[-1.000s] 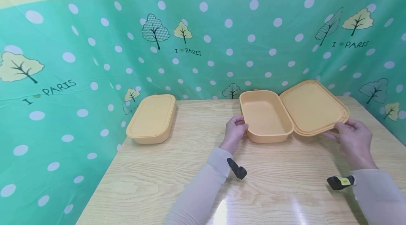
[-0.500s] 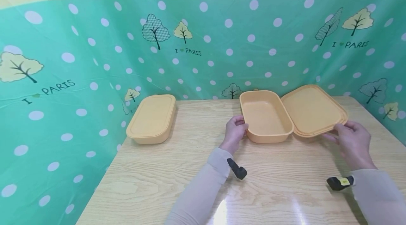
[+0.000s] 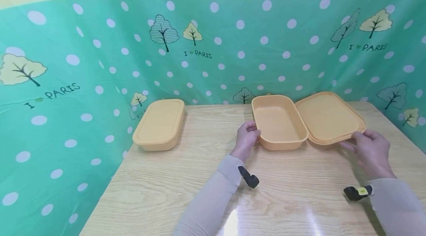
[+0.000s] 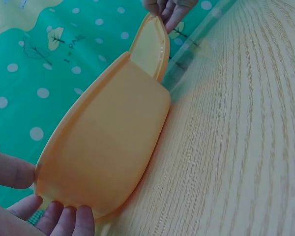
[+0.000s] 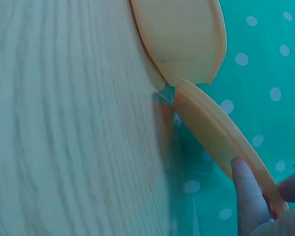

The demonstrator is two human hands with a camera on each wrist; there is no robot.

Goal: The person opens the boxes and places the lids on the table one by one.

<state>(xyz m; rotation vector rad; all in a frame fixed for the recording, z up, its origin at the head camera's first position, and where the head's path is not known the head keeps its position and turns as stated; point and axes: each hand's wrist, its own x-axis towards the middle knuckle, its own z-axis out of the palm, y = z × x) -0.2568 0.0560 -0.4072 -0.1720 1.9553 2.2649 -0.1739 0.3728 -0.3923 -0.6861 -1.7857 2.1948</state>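
Observation:
A light orange rectangular box [image 3: 279,123], uncovered and with nothing inside, stands on the wooden table. My left hand [image 3: 245,140] holds it at its near left corner; in the left wrist view the thumb is at the rim and the fingertips [image 4: 83,216] lie lower on the wall. To the right, my right hand [image 3: 372,152] pinches the near right corner of the matching lid [image 3: 329,117]. That lid tilts, its left edge low beside the box and its held corner raised above the table. The right wrist view shows the lid [image 5: 221,132] edge-on between thumb and finger.
A second orange box [image 3: 159,125], covered by its lid, stands at the left of the wooden table [image 3: 173,184]. A green dotted curtain [image 3: 213,43] hangs right behind the table and along its sides. Black wrist cameras are strapped over both sleeves.
The lid's far edge has sunk, so it lies flatter beside the box, still pinched by the right hand. My left hand and the box have stayed in place.

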